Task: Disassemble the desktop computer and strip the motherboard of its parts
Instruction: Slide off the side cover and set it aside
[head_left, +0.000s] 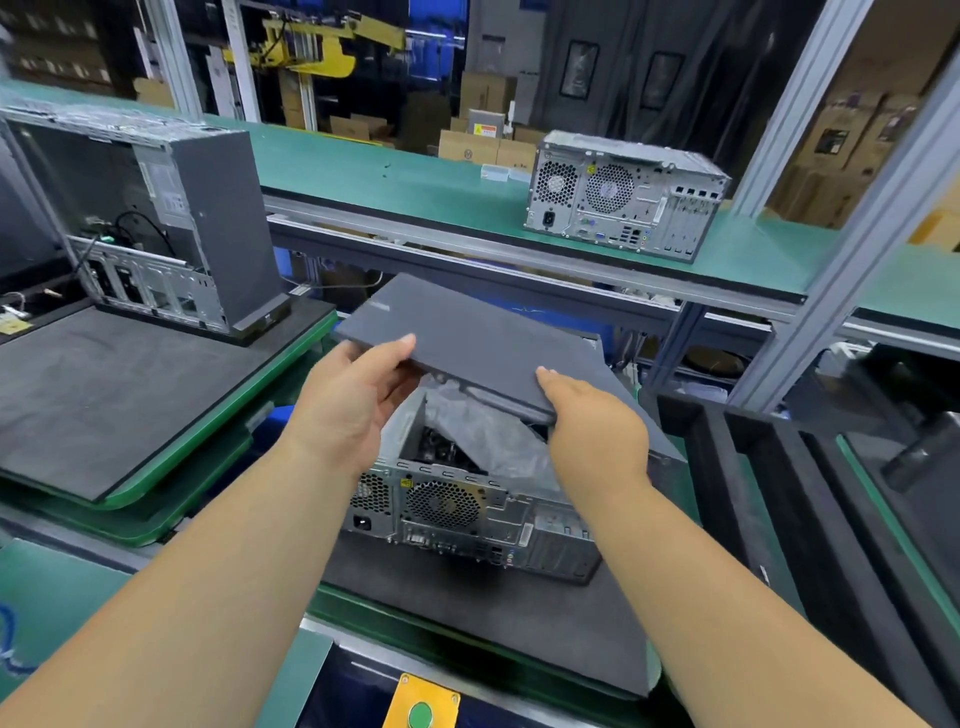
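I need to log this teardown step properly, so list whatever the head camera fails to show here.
- Inside of the computer case: mostly hidden by the lifted side panel and its shadow; parts cannot be told apart.
- Fingers of the left hand and right hand: tucked under the panel, only thumbs show.
- Rear port labels: too small.
- Yellow box with green button: cut off by the bottom edge.

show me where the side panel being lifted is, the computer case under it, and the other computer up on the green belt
side panel (467, 332), head view, on its flat grey top face
computer case (441, 506), head view, on the rear fan grille
other computer (608, 189), head view, on its rear fan grille
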